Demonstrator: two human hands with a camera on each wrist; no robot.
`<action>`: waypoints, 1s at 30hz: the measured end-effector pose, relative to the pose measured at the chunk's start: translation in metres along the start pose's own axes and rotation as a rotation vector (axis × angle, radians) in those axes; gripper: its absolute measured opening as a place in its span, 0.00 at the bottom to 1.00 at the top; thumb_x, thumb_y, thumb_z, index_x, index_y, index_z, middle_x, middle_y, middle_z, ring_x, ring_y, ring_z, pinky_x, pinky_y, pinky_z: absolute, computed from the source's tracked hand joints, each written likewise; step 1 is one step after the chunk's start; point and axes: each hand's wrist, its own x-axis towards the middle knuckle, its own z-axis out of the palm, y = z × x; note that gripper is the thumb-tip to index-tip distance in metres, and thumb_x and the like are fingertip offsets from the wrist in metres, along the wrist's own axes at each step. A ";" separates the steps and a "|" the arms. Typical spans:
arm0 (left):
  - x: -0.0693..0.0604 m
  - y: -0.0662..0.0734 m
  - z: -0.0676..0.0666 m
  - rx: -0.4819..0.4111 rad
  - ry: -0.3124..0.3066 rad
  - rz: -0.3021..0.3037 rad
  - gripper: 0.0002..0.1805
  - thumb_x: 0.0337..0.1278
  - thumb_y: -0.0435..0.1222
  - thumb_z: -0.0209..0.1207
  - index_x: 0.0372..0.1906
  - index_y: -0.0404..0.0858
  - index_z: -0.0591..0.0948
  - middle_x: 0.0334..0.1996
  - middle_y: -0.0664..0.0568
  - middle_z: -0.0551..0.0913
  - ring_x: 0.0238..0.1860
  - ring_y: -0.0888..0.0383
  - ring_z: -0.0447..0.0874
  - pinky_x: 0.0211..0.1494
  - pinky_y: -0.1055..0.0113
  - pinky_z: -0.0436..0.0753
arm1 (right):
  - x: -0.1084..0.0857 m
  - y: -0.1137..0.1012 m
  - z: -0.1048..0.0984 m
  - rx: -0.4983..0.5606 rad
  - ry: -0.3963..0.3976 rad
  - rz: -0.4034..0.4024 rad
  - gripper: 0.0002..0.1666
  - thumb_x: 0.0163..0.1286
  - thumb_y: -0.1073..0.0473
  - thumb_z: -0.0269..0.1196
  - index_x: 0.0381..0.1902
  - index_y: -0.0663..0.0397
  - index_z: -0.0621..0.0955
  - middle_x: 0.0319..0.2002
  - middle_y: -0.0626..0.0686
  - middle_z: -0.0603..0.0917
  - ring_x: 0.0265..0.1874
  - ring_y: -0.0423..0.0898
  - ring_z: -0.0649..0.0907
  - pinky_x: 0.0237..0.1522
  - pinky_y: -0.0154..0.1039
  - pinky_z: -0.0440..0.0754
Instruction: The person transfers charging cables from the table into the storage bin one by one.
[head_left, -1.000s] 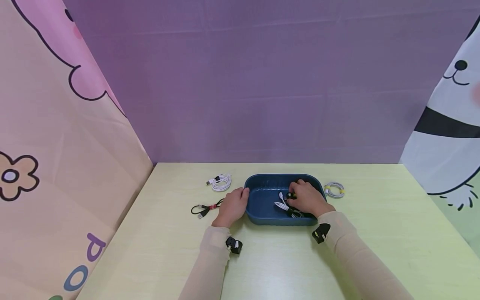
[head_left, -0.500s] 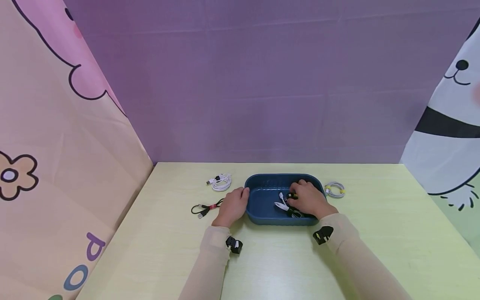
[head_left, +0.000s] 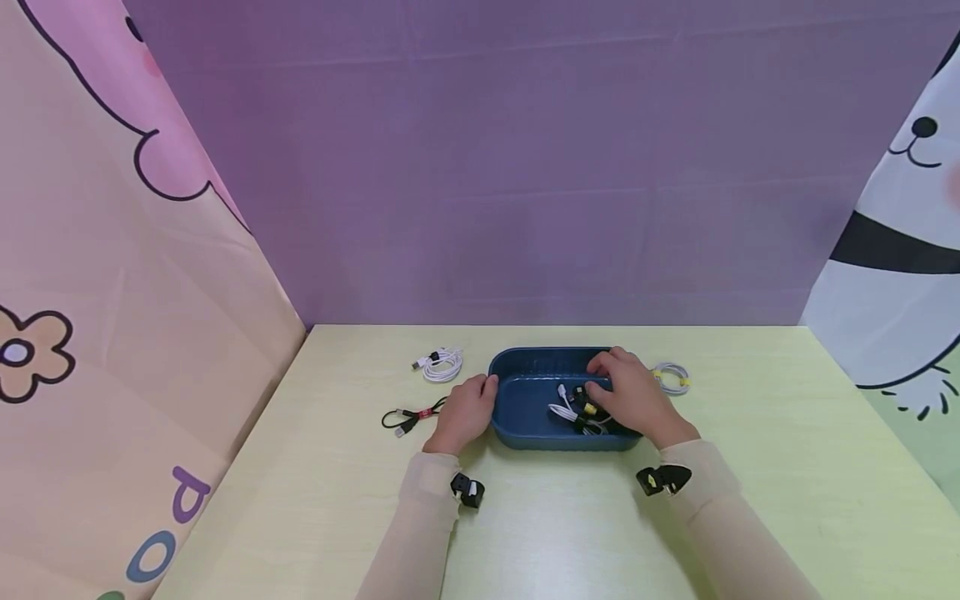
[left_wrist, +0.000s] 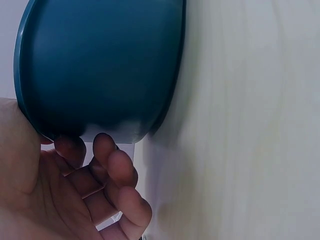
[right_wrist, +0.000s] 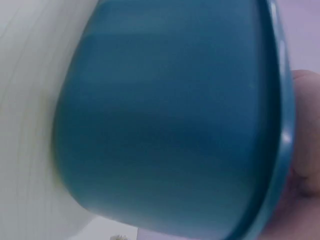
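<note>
Seemingly partway: cable bundles (head_left: 562,411) lie in the tray (head_left: 521,408) — white cable (head_left: 443,367), black cable (head_left: 412,417) and yellow-tied cable (head_left: 680,372) outside on the bench (head_left: 562,517). Left hand (head_left: 463,412) grips the tray's rim; right hand (head_left: 637,396), fingers parted, seems unladen.

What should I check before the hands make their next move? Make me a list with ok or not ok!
1. Blue tray resting on the table: ok.
2. Left hand holding the tray's left end: ok.
3. Right hand free: ok; thumb and fingers are apart, with no cable between them.
4. Every cable in the tray: not ok; the white cable, black cable and yellow-tied cable lie outside.
5. Cables inside the tray untangled: cannot tell; they're bunched and partly hidden.
</note>
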 end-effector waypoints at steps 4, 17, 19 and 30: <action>0.000 0.001 -0.001 -0.004 0.001 0.006 0.22 0.82 0.48 0.42 0.36 0.39 0.79 0.23 0.51 0.70 0.26 0.54 0.72 0.31 0.64 0.67 | -0.003 0.004 -0.005 0.058 0.079 -0.006 0.14 0.71 0.58 0.65 0.50 0.59 0.82 0.45 0.57 0.81 0.48 0.55 0.80 0.53 0.54 0.82; -0.001 0.001 0.000 -0.003 0.002 0.003 0.23 0.82 0.48 0.42 0.36 0.39 0.79 0.23 0.51 0.70 0.26 0.54 0.72 0.30 0.64 0.67 | -0.009 0.029 -0.019 0.183 0.244 0.028 0.11 0.73 0.63 0.62 0.50 0.64 0.82 0.44 0.62 0.80 0.46 0.56 0.76 0.47 0.51 0.78; 0.000 0.000 0.000 -0.001 0.003 0.002 0.23 0.82 0.48 0.41 0.36 0.39 0.79 0.23 0.52 0.70 0.26 0.54 0.72 0.30 0.64 0.68 | -0.009 0.033 -0.021 0.188 0.263 0.041 0.11 0.73 0.63 0.62 0.50 0.64 0.82 0.44 0.62 0.80 0.46 0.56 0.75 0.47 0.50 0.76; 0.000 0.000 0.000 0.001 -0.003 -0.001 0.23 0.82 0.48 0.42 0.38 0.38 0.80 0.23 0.51 0.70 0.27 0.54 0.73 0.31 0.64 0.68 | -0.014 0.059 -0.031 0.178 0.336 0.120 0.13 0.72 0.65 0.59 0.50 0.66 0.81 0.48 0.67 0.77 0.48 0.63 0.74 0.46 0.52 0.71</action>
